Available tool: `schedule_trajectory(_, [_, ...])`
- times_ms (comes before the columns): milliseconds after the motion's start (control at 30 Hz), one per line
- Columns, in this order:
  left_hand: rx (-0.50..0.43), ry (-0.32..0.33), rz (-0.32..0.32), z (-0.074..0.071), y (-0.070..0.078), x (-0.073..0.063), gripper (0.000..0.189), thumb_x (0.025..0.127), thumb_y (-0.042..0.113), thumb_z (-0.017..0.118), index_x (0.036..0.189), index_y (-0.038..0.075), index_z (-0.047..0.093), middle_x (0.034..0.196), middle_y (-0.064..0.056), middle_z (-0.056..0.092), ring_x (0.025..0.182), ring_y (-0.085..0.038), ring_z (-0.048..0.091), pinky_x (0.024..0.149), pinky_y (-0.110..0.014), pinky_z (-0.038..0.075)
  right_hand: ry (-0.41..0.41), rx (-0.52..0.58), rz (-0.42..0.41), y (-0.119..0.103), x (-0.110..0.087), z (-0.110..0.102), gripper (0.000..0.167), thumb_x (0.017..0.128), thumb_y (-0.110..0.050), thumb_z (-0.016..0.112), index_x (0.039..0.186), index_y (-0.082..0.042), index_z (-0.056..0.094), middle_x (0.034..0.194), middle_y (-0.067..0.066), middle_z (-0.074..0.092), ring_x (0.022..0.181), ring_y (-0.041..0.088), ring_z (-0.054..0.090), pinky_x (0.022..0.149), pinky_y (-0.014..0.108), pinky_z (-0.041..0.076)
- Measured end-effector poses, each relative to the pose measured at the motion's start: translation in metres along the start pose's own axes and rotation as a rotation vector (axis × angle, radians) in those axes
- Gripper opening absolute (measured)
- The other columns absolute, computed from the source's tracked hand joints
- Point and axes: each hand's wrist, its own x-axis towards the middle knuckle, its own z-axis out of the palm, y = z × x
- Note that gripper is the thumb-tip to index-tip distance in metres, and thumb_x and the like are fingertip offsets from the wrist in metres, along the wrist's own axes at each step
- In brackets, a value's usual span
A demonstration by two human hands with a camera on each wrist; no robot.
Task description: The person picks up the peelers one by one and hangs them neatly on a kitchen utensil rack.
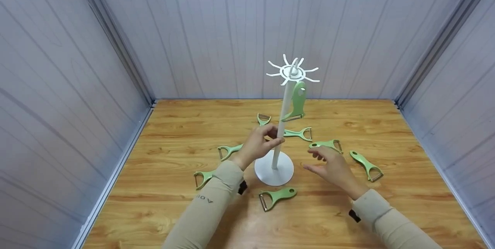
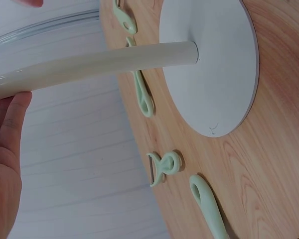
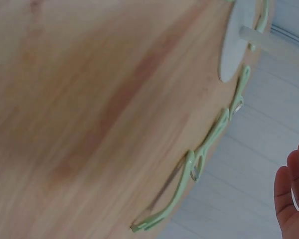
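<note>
A white stand (image 1: 286, 106) rises from a round base (image 1: 284, 173) to a ring of curved hooks at its top. My left hand (image 1: 257, 145) grips its pole between thumb and fingers, and the left wrist view shows fingertips against the pole (image 2: 104, 62). From one front hook hangs a green peeler (image 1: 299, 100), blade end down. To the right of the pole, my right hand (image 1: 333, 167) is empty, its thumb and fingers spread apart. Just beyond its fingertips lies another green peeler (image 1: 325, 144), partly overlapped by the hand in the head view.
More green peelers lie around the base: one in front (image 1: 279, 196), one at the right (image 1: 365, 164), one behind the pole (image 1: 297, 133), and several toward the left (image 1: 231, 150). Pale panel walls (image 1: 216, 36) enclose the wooden table (image 1: 154, 206) at the back and sides.
</note>
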Motion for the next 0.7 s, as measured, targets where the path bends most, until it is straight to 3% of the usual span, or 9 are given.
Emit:
schedule_trajectory(100, [0.008, -0.002, -0.004, 0.0, 0.0, 0.0, 0.022, 0.104, 0.016, 0.076, 0.119, 0.001, 0.074, 0.108, -0.011, 0.08, 0.098, -0.017, 0.074, 0.081, -0.026, 0.06, -0.076, 0.018, -0.017, -0.001, -0.004, 0.005, 0.044, 0.079, -0.011, 0.097, 0.116, 0.001, 0.076, 0.096, 0.011, 0.075, 0.081, 0.029, 0.071, 0.07, 0.041, 0.061])
schedule_trajectory(333, [-0.005, 0.003, -0.007, 0.001, -0.001, 0.001, 0.02, 0.103, 0.014, 0.077, 0.119, 0.002, 0.074, 0.108, -0.011, 0.08, 0.098, -0.019, 0.074, 0.087, -0.038, 0.063, -0.292, 0.096, 0.035, -0.007, -0.01, 0.013, 0.044, 0.086, -0.014, 0.094, 0.123, 0.001, 0.074, 0.107, 0.016, 0.076, 0.09, 0.035, 0.072, 0.078, 0.049, 0.063])
schedule_trajectory(467, [-0.007, 0.001, -0.011, 0.0, 0.0, 0.0, 0.02, 0.103, 0.015, 0.076, 0.119, 0.002, 0.074, 0.107, -0.01, 0.079, 0.098, -0.017, 0.074, 0.082, -0.028, 0.06, -0.401, 0.122, 0.03, -0.008, -0.012, 0.016, 0.046, 0.089, -0.017, 0.092, 0.127, 0.001, 0.073, 0.114, 0.018, 0.076, 0.096, 0.035, 0.072, 0.083, 0.048, 0.063])
schedule_trajectory(700, [-0.026, 0.002, 0.002, -0.001, 0.002, -0.001, 0.018, 0.103, 0.014, 0.076, 0.117, 0.002, 0.074, 0.107, -0.012, 0.079, 0.098, -0.02, 0.074, 0.082, -0.029, 0.061, -0.566, 0.105, 0.064, -0.014, -0.011, 0.021, 0.048, 0.094, -0.025, 0.088, 0.133, -0.002, 0.072, 0.126, 0.014, 0.075, 0.108, 0.033, 0.073, 0.092, 0.051, 0.062])
